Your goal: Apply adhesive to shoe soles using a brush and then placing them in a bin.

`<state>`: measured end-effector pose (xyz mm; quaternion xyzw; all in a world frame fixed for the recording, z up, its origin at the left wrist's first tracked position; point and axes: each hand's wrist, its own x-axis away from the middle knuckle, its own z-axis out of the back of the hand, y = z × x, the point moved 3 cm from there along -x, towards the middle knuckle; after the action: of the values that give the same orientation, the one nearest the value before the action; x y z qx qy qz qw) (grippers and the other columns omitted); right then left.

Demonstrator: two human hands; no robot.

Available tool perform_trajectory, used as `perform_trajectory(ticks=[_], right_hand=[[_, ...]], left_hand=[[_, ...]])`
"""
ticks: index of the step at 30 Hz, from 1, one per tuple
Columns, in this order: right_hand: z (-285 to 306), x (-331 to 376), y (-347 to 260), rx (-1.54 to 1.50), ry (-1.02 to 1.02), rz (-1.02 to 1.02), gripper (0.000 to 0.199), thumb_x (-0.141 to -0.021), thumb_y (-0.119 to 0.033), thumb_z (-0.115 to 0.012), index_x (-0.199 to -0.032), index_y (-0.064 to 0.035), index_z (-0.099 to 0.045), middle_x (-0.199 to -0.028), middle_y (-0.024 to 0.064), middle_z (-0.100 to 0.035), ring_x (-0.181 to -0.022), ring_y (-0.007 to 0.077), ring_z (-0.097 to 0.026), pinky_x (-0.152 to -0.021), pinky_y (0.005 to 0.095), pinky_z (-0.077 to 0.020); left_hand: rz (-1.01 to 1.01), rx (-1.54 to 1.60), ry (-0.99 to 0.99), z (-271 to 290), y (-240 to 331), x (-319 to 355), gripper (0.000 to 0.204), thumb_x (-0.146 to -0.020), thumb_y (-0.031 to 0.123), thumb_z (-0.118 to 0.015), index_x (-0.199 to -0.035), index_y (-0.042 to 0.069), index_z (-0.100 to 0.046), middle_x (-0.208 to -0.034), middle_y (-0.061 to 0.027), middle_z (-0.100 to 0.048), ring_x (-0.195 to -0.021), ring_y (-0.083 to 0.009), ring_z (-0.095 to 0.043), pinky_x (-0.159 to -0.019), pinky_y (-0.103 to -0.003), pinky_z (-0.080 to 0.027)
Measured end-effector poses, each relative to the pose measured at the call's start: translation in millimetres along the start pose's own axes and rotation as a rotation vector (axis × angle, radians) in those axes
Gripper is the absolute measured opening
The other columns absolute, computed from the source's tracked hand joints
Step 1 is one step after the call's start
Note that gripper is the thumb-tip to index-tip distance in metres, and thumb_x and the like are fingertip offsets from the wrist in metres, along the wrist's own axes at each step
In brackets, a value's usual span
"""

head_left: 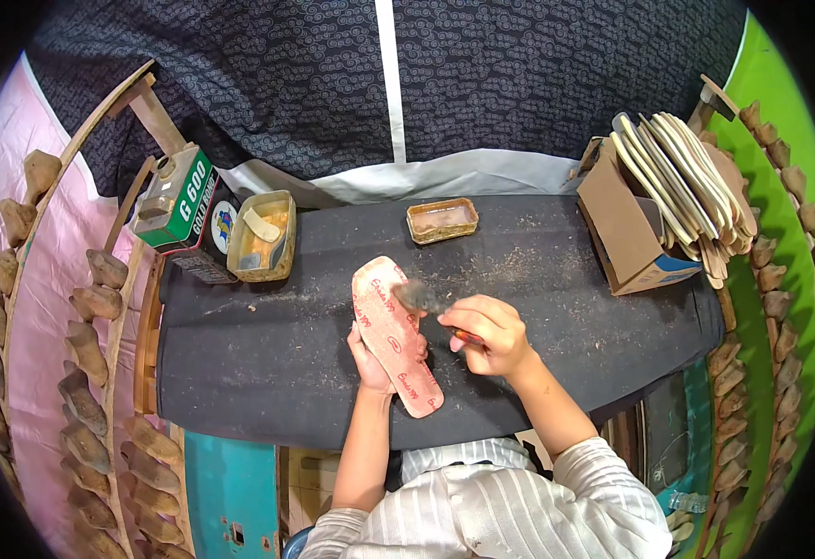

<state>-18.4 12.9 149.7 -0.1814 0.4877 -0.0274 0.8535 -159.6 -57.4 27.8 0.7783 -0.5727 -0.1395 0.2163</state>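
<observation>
A long, pinkish-tan shoe insole [391, 347] with red printing lies tilted over the table's near middle. My left hand [370, 361] holds it from beneath, thumb along its left edge and fingertips showing at its right edge. In my right hand [493, 334] is a brush [417, 296], its dark, clumped head over the insole's upper right edge. A red and dark handle end shows below the fist. Whether the bristles touch the insole is hard to tell.
On the dark, crumb-strewn cloth [268, 373] stand a small brown tray [442, 222], a tub [263, 265] with scrapers, a green and white can [184, 210], and a cardboard box [626, 238] full of soles [678, 177]. Racks of shoe lasts [81, 396] flank both sides.
</observation>
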Motion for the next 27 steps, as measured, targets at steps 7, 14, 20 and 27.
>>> perform_trajectory(ticks=[7, 14, 20, 27], right_hand=[[0, 3, -1, -0.003, 0.055, -0.005, 0.034, -0.057, 0.005, -0.067, -0.089, -0.0023, -0.064, -0.084, 0.0107, -0.062, -0.071, 0.0264, -0.063, -0.062, 0.0336, -0.0515], [4, 7, -4, -0.059, 0.01, -0.094, 0.02, -0.068, -0.007, -0.071, -0.087, -0.0038, -0.066, -0.082, 0.0105, -0.064, -0.074, 0.0261, -0.064, -0.063, 0.0327, -0.0529], [-12, 4, -13, -0.054, -0.062, -0.021, 0.027, -0.066, -0.005, -0.072, -0.092, -0.0033, -0.066, -0.091, 0.0117, -0.063, -0.078, 0.0269, -0.065, -0.067, 0.0337, -0.0536], [-7, 6, -12, -0.051, 0.008, -0.096, 0.026, -0.067, -0.006, -0.072, -0.093, -0.0048, -0.067, -0.092, 0.011, -0.063, -0.082, 0.0282, -0.064, -0.07, 0.0348, -0.0536]], left_hand=[[-0.024, 0.003, -0.05, -12, 5, 2, 0.073, -0.084, 0.065, -0.028, -0.127, 0.009, -0.046, -0.099, -0.0109, -0.056, -0.063, -0.0238, -0.057, -0.052, -0.035, -0.047], [-0.003, 0.041, -0.032, 0, 3, 0, 0.072, -0.084, 0.065, -0.029, -0.13, 0.011, -0.043, -0.1, -0.0113, -0.056, -0.063, -0.0239, -0.057, -0.052, -0.035, -0.047], [-0.156, 0.084, 0.162, -20, 8, 3, 0.07, -0.084, 0.065, -0.03, -0.125, 0.01, -0.046, -0.099, -0.0107, -0.056, -0.064, -0.0244, -0.057, -0.052, -0.035, -0.046], [-0.103, 0.013, -0.029, -10, 8, 4, 0.066, -0.085, 0.062, -0.031, -0.129, 0.014, -0.042, -0.107, -0.0104, -0.054, -0.08, -0.0264, -0.056, -0.063, -0.038, -0.048]])
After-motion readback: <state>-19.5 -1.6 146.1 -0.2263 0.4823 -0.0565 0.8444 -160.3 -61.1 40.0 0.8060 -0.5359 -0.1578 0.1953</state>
